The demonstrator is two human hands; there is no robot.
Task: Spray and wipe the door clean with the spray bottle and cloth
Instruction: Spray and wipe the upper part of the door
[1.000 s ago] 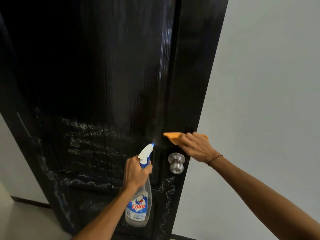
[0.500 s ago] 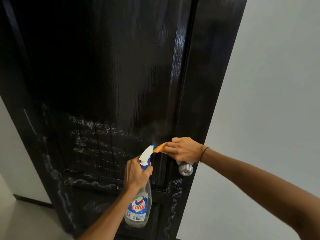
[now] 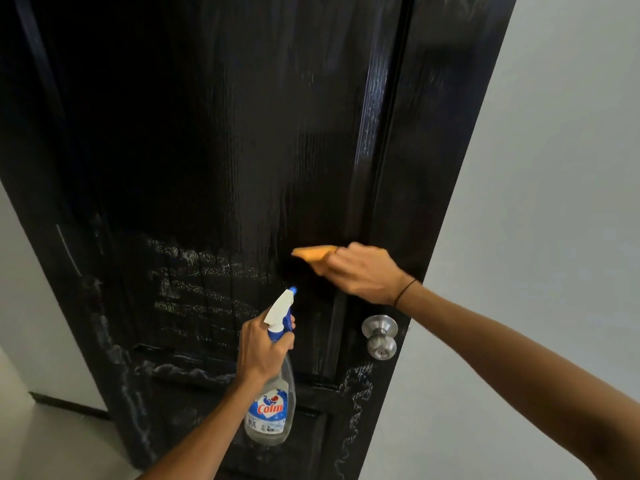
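Fingers (image 3: 332, 263) of the right hand (image 3: 363, 271) curl over the orange cloth (image 3: 313, 252), pressing it to the black door (image 3: 242, 133) above the knob (image 3: 380, 336). The left hand (image 3: 263, 348) wraps the bottle (image 3: 272, 407) by its neck, a finger at the trigger, nozzle aimed at the panel. Wiping looks to be the step in hand. White streaks (image 3: 194, 271) remain left of the cloth and lower down, so the next stroke should probably sweep leftward over them with firm, flat pressure.
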